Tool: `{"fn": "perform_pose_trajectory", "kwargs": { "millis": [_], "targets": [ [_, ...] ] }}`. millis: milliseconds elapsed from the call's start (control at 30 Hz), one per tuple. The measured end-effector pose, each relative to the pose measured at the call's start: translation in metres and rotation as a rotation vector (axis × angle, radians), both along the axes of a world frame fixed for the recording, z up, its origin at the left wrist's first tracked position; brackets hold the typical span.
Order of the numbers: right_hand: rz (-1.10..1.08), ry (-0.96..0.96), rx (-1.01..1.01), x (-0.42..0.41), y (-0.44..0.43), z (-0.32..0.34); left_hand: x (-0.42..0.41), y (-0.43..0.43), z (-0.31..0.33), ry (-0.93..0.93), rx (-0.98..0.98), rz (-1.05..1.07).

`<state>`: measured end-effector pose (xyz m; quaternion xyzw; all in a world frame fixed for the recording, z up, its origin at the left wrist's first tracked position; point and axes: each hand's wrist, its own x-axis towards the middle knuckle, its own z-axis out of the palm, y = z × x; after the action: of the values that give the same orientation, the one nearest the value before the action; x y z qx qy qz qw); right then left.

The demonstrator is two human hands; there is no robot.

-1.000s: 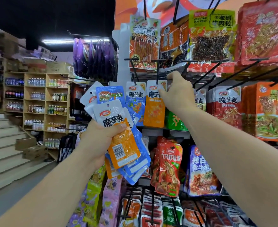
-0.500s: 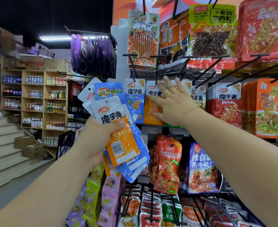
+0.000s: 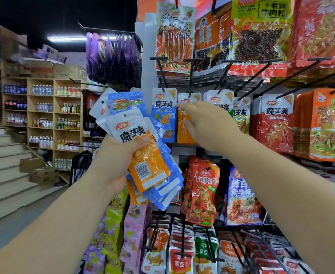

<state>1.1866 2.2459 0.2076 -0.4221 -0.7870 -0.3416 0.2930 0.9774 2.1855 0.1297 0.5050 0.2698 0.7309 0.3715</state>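
Observation:
My left hand (image 3: 117,155) grips a fanned bundle of small snack packets (image 3: 143,147), orange and blue with white tops, thumb pressed across the front orange one. My right hand (image 3: 206,123) is stretched out with straight fingers in front of an orange packet (image 3: 184,131) hanging on a black peg hook (image 3: 190,80). Its fingertips reach the white top of that packet and it holds nothing. A blue packet (image 3: 164,115) hangs on the peg just to the left.
A snack display rack (image 3: 143,56) fills the right side, with rows of black peg hooks jutting toward me and large red packets (image 3: 275,123). Purple bags (image 3: 113,56) hang at upper left. Wooden shelves of bottles (image 3: 42,115), stairs (image 3: 2,175) and cardboard boxes (image 3: 42,173) lie left.
My right hand has come down from the peg at the packet's top, opened its fingers and slid left across the hanging orange packet. The left hand keeps its bundle steady.

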Motion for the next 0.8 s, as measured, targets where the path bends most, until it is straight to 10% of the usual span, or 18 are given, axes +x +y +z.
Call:
{"fn": "perform_pose_trajectory", "kwargs": {
  "millis": [167,300,800],
  "targets": [
    [0.454,0.685,-0.187,-0.003,-0.062,-0.079,0.001,-0.014,-0.017,-0.161,-0.04,-0.018],
    [0.412,0.76,-0.06,-0.006,-0.088,-0.133,0.0,-0.031,-0.037,-0.225,-0.045,-0.003],
    [0.734,1.202,-0.805,-0.021,-0.107,-0.17,0.003,-0.061,-0.066,-0.152,-0.112,-0.005]
  ]
}}
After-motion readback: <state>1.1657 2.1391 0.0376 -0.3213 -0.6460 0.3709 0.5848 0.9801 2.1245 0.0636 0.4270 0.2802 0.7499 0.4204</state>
